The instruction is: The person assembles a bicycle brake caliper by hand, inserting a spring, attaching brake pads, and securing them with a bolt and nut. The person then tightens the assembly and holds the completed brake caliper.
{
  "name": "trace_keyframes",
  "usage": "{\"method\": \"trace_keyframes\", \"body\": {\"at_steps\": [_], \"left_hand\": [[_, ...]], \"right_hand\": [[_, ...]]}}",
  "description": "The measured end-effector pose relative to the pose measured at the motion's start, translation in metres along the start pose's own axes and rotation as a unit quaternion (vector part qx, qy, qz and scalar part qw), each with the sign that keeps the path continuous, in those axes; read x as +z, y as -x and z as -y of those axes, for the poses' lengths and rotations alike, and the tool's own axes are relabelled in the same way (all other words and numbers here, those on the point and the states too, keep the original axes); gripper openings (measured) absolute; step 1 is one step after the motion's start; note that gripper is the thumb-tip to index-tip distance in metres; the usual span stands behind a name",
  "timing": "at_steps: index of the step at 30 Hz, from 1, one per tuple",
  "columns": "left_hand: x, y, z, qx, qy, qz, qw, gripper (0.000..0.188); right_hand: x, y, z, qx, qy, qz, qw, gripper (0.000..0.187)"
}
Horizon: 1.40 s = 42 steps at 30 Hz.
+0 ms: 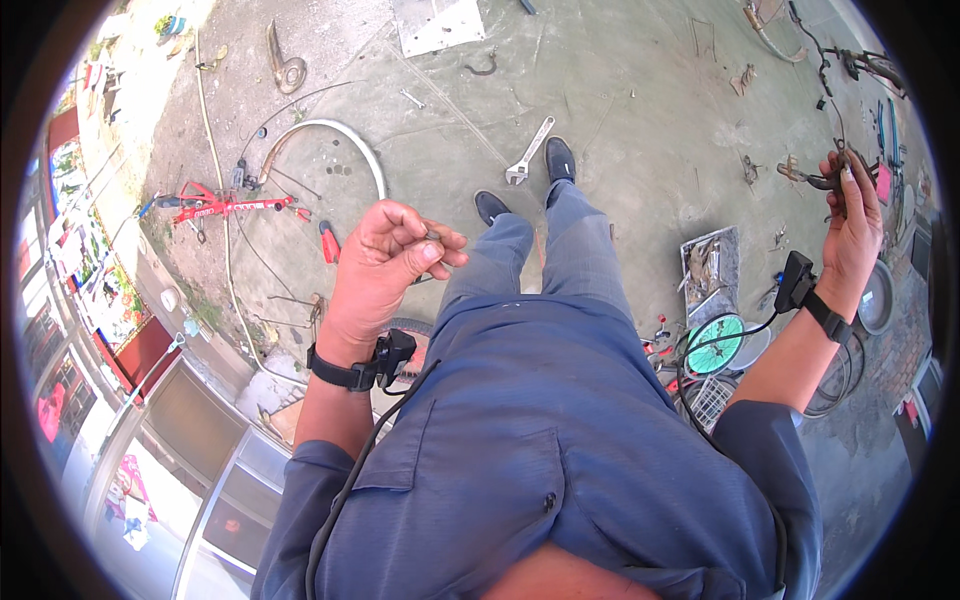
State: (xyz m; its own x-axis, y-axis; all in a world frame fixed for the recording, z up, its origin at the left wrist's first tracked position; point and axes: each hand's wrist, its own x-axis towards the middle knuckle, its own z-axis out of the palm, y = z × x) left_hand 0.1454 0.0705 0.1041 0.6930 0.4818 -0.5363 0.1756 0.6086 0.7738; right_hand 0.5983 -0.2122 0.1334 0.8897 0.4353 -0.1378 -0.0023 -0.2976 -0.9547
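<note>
Wrench (530, 153), red frame (235, 205) on the ground — left hand (393, 252) pinches small piece (433, 236) at fingertips (430, 254), right hand (852, 213) clamps metal part (822, 182).

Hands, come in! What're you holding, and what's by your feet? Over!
Left hand: pinching small dark piece. Right hand: gripping dark, irregular part, kind unclear. Silver metal adjustable wrench on ground near black shoes.

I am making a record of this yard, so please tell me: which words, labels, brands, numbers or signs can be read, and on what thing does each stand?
No text can be read with certainty.
Red metal bicycle frame: pale marks like lettering, too small and blurred to read.
Silver metal adjustable wrench: any marking is too small to tell.
Small dark piece in the left hand: none visible.
</note>
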Motion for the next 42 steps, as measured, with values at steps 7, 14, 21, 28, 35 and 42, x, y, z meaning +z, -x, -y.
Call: {"method": "trace_keyframes", "body": {"at_steps": [7,14,21,28,35,42], "left_hand": [[-0.001,0.01,-0.004,0.014,0.022,0.012,1.0,0.017],[-0.002,0.016,-0.004,0.006,0.03,0.001,1.0,0.019],[-0.034,0.03,0.029,-0.058,0.018,-0.026,0.998,0.016],[-0.073,0.065,0.087,-0.113,0.024,-0.096,0.989,0.02],[-0.11,0.11,0.145,-0.165,0.034,-0.168,0.971,0.018],[-0.143,0.166,0.175,-0.177,0.068,-0.221,0.957,0.019]], "right_hand": [[0.028,-0.011,0.007,0.003,0.0,0.038,0.999,0.029],[0.045,-0.021,0.017,-0.004,0.006,0.062,0.998,0.029],[0.076,-0.028,0.028,0.011,0.007,0.099,0.995,0.031],[0.12,-0.037,0.046,-0.002,0.022,0.167,0.986,0.03],[0.172,-0.025,0.076,-0.028,0.031,0.222,0.974,0.03],[0.225,0.011,0.108,-0.063,0.037,0.249,0.966,0.031]]}}
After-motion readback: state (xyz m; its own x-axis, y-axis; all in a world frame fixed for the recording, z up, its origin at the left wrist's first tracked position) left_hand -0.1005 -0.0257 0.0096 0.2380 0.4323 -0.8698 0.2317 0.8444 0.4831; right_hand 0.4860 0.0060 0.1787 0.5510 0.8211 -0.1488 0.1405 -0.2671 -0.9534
